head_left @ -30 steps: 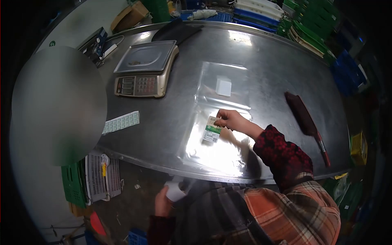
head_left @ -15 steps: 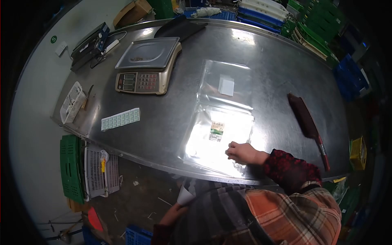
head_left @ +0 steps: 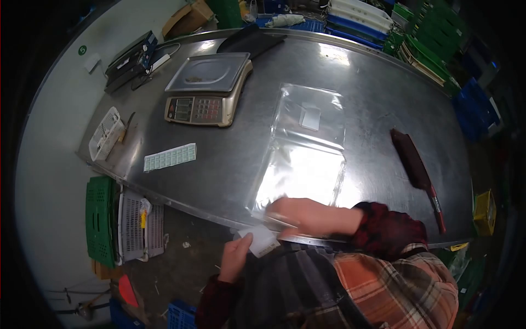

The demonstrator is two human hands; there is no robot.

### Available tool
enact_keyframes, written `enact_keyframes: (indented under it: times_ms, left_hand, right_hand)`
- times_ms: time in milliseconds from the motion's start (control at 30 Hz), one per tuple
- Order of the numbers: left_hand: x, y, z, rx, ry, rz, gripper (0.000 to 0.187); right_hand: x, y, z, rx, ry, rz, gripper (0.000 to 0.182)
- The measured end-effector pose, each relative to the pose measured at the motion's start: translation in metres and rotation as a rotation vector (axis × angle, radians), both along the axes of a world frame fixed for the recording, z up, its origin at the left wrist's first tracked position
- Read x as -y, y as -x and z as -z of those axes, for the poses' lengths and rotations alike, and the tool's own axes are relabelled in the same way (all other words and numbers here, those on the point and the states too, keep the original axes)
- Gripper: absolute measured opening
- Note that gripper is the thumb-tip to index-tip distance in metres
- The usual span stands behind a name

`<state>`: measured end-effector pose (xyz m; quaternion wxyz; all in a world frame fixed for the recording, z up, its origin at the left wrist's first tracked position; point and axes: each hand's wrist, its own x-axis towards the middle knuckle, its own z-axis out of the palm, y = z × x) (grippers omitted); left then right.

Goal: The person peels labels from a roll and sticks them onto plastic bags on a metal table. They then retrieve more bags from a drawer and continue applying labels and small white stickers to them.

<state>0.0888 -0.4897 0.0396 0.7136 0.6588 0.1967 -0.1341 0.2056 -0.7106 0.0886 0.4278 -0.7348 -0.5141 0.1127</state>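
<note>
My left hand (head_left: 236, 256) is below the front edge of the steel table (head_left: 230, 159) and holds a small white piece of paper (head_left: 261, 240). My right hand (head_left: 300, 216) is motion-blurred at the table's front edge. It sits over the near end of a stack of clear plastic bags (head_left: 304, 172), close to the white paper. Its grip is too blurred to make out. A second clear bag (head_left: 312, 112) with a small white square inside lies farther back. No printed label shows on the near bags.
A weighing scale (head_left: 208, 90) stands at the back left. A strip of labels (head_left: 170, 157) and a small white basket (head_left: 107, 133) lie at the left. A dark brush with a red handle (head_left: 417, 167) lies at the right. Crates (head_left: 118, 227) stand on the floor.
My right hand slid from the near bag to the table's front edge, toward my left hand, which rose with the white paper. The printed label seen on the bag is gone from view.
</note>
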Motion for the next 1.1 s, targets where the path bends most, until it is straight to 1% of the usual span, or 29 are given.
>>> enact_keyframes:
  times_ms: [33, 100, 133, 200, 300, 367, 400, 433, 467, 500, 567, 600, 633, 700, 800, 900, 1000, 1067, 1100]
  left_hand:
    - [-0.002, -0.001, 0.002, 0.001, -0.065, 0.052, 0.03]
    - [-0.005, -0.001, 0.006, 0.0, -0.193, 0.155, 0.029]
    - [0.0, -0.003, 0.001, 0.046, -0.206, 0.101, 0.028]
    - [-0.004, -0.002, 0.022, 0.065, -0.131, 0.056, 0.027]
    - [-0.007, -0.002, 0.054, 0.1, -0.045, -0.078, 0.028]
    - [-0.011, -0.002, 0.059, 0.008, 0.052, -0.245, 0.03]
    - [-0.02, -0.004, 0.053, -0.098, 0.124, -0.359, 0.032]
    - [-0.031, -0.006, 0.05, -0.203, 0.196, -0.47, 0.034]
    - [-0.047, 0.0, 0.069, -0.175, 0.239, -0.492, 0.035]
    - [-0.044, 0.0, 0.067, -0.143, 0.196, -0.465, 0.036]
    - [-0.034, 0.001, 0.055, -0.092, 0.097, -0.431, 0.037]
    - [-0.029, -0.003, 0.046, -0.151, -0.022, -0.332, 0.037]
    - [-0.031, -0.003, 0.059, -0.001, -0.355, -0.133, 0.032]
    - [-0.014, -0.012, 0.037, -0.066, -0.312, -0.167, 0.029]
    - [-0.014, -0.012, 0.047, -0.008, -0.445, -0.064, 0.027]
    - [-0.013, -0.016, 0.04, 0.141, -0.556, 0.15, 0.023]
    - [-0.022, -0.012, 0.054, 0.272, -0.793, 0.17, 0.026]
    - [-0.049, 0.0, 0.096, 0.01, 0.042, -0.375, 0.03]
    - [-0.055, -0.003, 0.096, -0.13, 0.468, -0.629, 0.031]
  right_hand:
    - [-0.015, 0.01, 0.022, 0.174, 0.006, -0.164, 0.03]
    - [-0.031, 0.027, 0.036, 0.242, 0.008, -0.232, 0.021]
    - [-0.033, 0.029, 0.036, 0.306, -0.01, -0.236, 0.017]
    - [-0.034, 0.033, 0.035, 0.431, -0.043, -0.246, 0.01]
    - [-0.032, 0.037, 0.04, 0.395, -0.112, -0.27, 0.008]
    - [-0.024, 0.034, 0.034, 0.217, -0.166, -0.154, 0.007]
    - [-0.018, 0.03, 0.031, 0.127, -0.192, -0.096, 0.007]
    - [-0.009, 0.02, 0.029, -0.02, -0.229, 0.028, 0.009]
    - [0.0, 0.005, 0.036, -0.167, -0.167, 0.137, 0.014]
    - [0.006, -0.004, 0.03, -0.284, 0.022, 0.26, 0.023]
    - [-0.003, -0.012, 0.033, -0.134, 0.087, 0.204, 0.029]
    - [-0.016, -0.008, 0.039, -0.033, 0.013, 0.123, 0.03]
    - [-0.03, -0.001, 0.044, -0.011, -0.004, 0.055, 0.03]
    - [-0.052, 0.008, 0.05, 0.072, 0.097, -0.136, 0.026]
    - [-0.063, 0.017, 0.054, 0.241, 0.16, -0.202, 0.021]
    - [-0.057, 0.022, 0.063, 0.404, 0.013, -0.184, 0.014]
    - [-0.039, 0.021, 0.048, 0.328, -0.168, -0.238, 0.009]
    - [-0.016, 0.012, 0.042, -0.002, -0.293, 0.023, 0.007]
    - [-0.002, -0.003, 0.043, -0.075, -0.262, 0.164, 0.005]
